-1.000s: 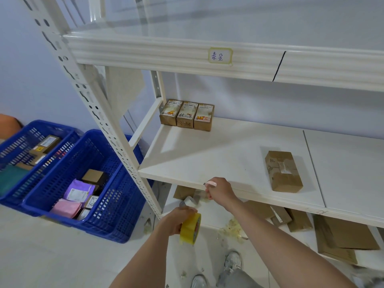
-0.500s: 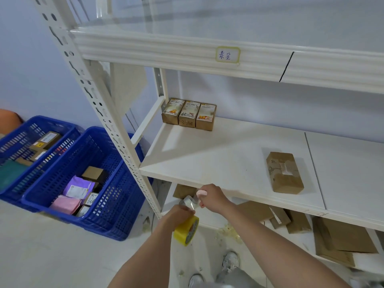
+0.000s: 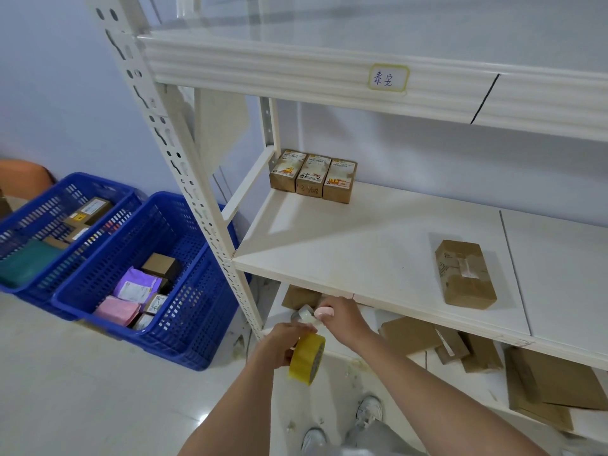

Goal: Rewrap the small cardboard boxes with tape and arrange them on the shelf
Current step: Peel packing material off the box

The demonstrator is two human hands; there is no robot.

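Cardboard box (image 3: 464,274) is lying flat on the middle shelf (image 3: 362,251), off to the right, nothing touching it — old tape patch on top. Three more small boxes (image 3: 313,179) sit side by side at the back left corner. Down in front of the shelf edge, the left hand (image 3: 283,347) has its grip curled around a yellow tape roll (image 3: 307,358), and the right hand (image 3: 342,319) pinches the loose clear tape end (image 3: 304,313) just above it. Two blue baskets (image 3: 184,311) with parcels stand on the floor to the left — flattened cardboard (image 3: 556,386) on the lower shelf.
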